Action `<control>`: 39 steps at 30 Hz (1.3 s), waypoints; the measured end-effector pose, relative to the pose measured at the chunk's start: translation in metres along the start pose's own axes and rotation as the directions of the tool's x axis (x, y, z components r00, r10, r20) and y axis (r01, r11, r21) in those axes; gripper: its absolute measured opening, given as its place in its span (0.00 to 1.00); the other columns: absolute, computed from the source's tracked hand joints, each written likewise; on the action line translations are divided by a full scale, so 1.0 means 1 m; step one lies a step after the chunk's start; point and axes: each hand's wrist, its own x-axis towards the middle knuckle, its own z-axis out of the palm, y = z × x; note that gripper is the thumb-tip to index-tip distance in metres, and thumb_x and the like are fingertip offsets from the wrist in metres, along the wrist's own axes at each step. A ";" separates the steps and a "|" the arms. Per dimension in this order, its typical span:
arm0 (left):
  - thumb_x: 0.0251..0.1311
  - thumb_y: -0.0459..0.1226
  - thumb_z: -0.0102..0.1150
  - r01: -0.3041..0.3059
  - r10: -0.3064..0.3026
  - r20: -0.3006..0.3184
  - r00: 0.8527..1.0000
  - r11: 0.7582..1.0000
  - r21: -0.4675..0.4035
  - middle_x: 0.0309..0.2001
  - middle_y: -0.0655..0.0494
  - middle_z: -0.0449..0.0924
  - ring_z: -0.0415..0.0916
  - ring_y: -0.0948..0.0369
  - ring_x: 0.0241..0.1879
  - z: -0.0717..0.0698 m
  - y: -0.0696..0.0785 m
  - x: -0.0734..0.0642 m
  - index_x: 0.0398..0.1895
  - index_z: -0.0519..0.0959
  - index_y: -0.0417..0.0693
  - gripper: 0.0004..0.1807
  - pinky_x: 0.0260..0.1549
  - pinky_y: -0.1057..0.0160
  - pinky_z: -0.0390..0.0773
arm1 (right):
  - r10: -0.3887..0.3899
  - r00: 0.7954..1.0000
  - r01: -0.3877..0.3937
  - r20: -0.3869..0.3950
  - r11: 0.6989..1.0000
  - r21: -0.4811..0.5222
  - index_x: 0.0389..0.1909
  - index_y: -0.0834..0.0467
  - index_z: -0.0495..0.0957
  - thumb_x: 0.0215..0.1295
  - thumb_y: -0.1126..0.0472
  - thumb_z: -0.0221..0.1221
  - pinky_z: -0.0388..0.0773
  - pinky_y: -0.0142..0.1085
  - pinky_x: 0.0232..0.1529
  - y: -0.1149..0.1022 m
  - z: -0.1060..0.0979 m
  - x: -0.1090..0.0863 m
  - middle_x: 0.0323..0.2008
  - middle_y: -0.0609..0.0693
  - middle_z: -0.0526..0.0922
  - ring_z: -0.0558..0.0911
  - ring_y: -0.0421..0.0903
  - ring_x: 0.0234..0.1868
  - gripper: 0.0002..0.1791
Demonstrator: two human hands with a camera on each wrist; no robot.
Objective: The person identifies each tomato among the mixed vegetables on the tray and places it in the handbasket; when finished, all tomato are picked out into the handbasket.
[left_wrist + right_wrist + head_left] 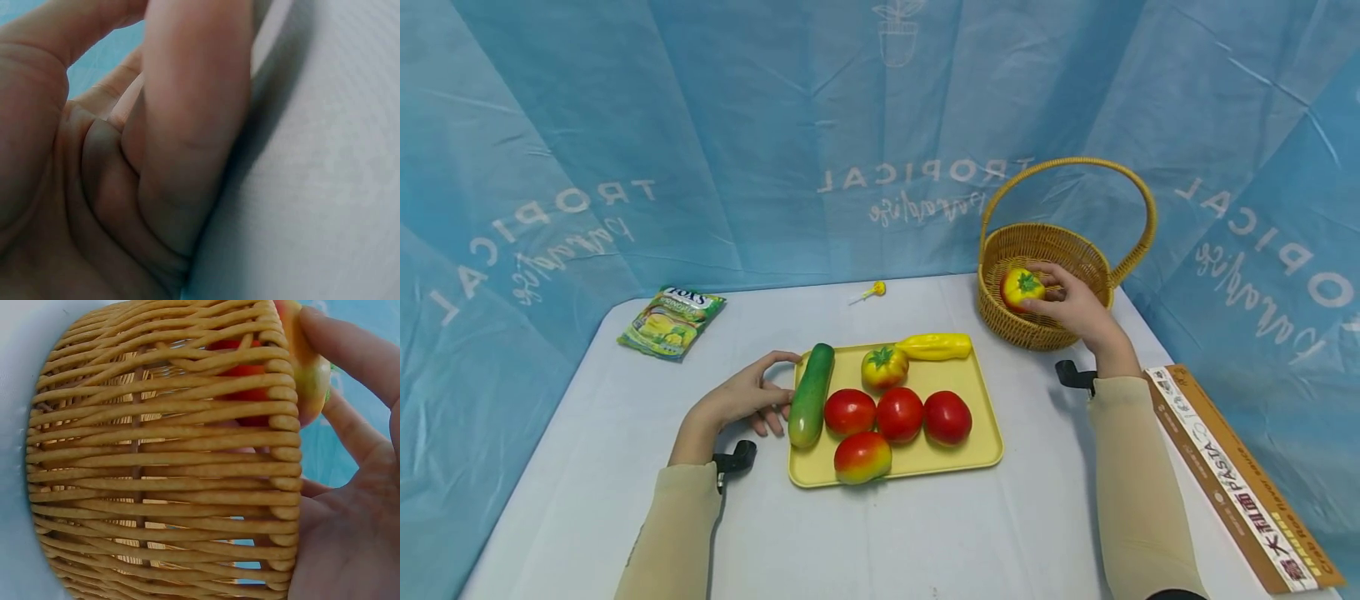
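Note:
My right hand point(1071, 304) pinches a yellow-and-red tomato point(1022, 287) with green leaves on top, inside the rim of the wicker basket point(1037, 333). In the right wrist view, the tomato point(311, 378) shows partly above the rim and partly through the weave. At the left side of the yellow tray point(932, 467), my left hand point(741, 400) rests with loosely bent fingers, its fingertips right at the rim beside a green cucumber point(812, 396). The left wrist view shows only bent fingers point(194, 106) close to the white cloth.
The tray also bears another yellow-and-red tomato point(884, 367), several red round fruits point(899, 415), a red-yellow mango point(862, 458) and a long yellow vegetable point(934, 346). Behind it lie a green candy bag point(672, 322) and a yellow lollipop point(877, 289). A long pasta box point(1240, 475) lies at right.

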 end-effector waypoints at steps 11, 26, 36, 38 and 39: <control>0.73 0.42 0.62 0.008 -0.008 -0.003 1.000 1.000 -0.003 0.32 0.48 0.89 0.88 0.53 0.24 -0.001 0.003 0.000 0.81 0.56 0.61 0.39 0.23 0.61 0.87 | 0.046 0.999 -0.045 0.005 0.988 -0.149 0.83 0.42 0.59 0.70 0.44 0.69 0.71 0.65 0.71 -0.005 0.006 0.001 0.81 0.67 0.58 0.67 0.66 0.75 0.45; 0.72 0.41 0.62 0.017 -0.017 -0.002 1.000 1.000 -0.010 0.32 0.48 0.88 0.88 0.53 0.24 -0.001 0.001 0.001 0.81 0.57 0.62 0.38 0.23 0.61 0.87 | 0.033 0.999 -0.032 0.005 0.991 -0.130 0.85 0.46 0.55 0.74 0.49 0.65 0.73 0.62 0.71 -0.007 0.007 0.001 0.76 0.66 0.64 0.71 0.65 0.74 0.44; 0.73 0.41 0.62 0.006 -0.006 0.001 1.000 1.000 -0.018 0.32 0.48 0.89 0.88 0.54 0.22 0.000 -0.002 0.000 0.81 0.56 0.62 0.38 0.23 0.61 0.87 | 0.023 1.000 -0.022 0.008 0.995 -0.098 0.84 0.44 0.57 0.76 0.51 0.63 0.78 0.55 0.66 -0.005 0.006 0.001 0.74 0.65 0.64 0.75 0.62 0.71 0.41; 0.73 0.41 0.62 0.008 -0.008 -0.001 1.000 1.000 -0.017 0.32 0.48 0.89 0.88 0.54 0.22 0.000 -0.001 0.000 0.81 0.56 0.62 0.38 0.22 0.61 0.87 | 0.013 1.000 -0.013 0.002 0.996 -0.089 0.84 0.44 0.57 0.76 0.51 0.63 0.77 0.56 0.67 -0.005 0.005 0.000 0.74 0.65 0.64 0.74 0.62 0.72 0.40; 0.72 0.40 0.62 0.010 -0.010 -0.002 1.000 1.000 -0.016 0.32 0.48 0.89 0.88 0.54 0.22 0.000 -0.001 0.000 0.81 0.56 0.62 0.38 0.22 0.61 0.86 | 0.008 1.000 -0.008 -0.003 0.996 -0.087 0.84 0.44 0.58 0.76 0.51 0.63 0.77 0.57 0.67 -0.005 0.005 0.000 0.74 0.65 0.63 0.73 0.62 0.73 0.40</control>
